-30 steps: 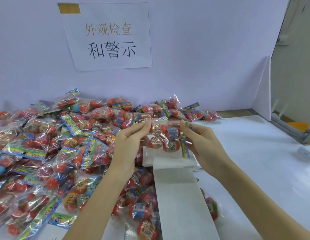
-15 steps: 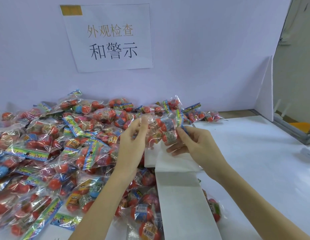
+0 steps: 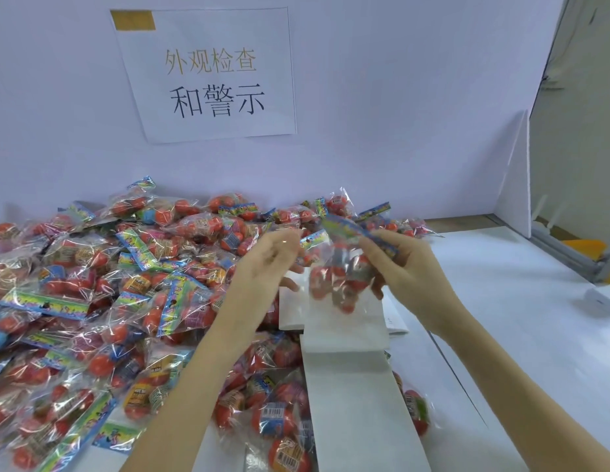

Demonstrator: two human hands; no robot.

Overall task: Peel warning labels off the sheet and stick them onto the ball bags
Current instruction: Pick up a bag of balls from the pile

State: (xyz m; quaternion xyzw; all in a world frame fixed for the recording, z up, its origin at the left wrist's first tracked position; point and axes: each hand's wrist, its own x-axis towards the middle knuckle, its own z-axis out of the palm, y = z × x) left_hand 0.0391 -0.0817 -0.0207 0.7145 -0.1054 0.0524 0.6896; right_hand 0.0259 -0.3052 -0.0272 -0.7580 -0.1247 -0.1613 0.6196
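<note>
The right hand (image 3: pixel 409 267) pinched a ball bag (image 3: pixel 341 277) by its printed header, so the bag hung blurred with its long axis roughly downward, directly above the white label sheet (image 3: pixel 348 335) on the table (image 3: pixel 518 318). The left hand (image 3: pixel 262 264) hovered just beside the bag, its grip loosely curled; whether it touched the bag could not be told. The sheet lay below both hands, about equally near each.

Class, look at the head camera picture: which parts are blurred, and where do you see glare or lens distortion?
Head view: the held bag and both hands, left and right, are motion-blurred; the wall sign is sharp; glare streaks the bag pile; the wide lens bows the right-hand partition.
</note>
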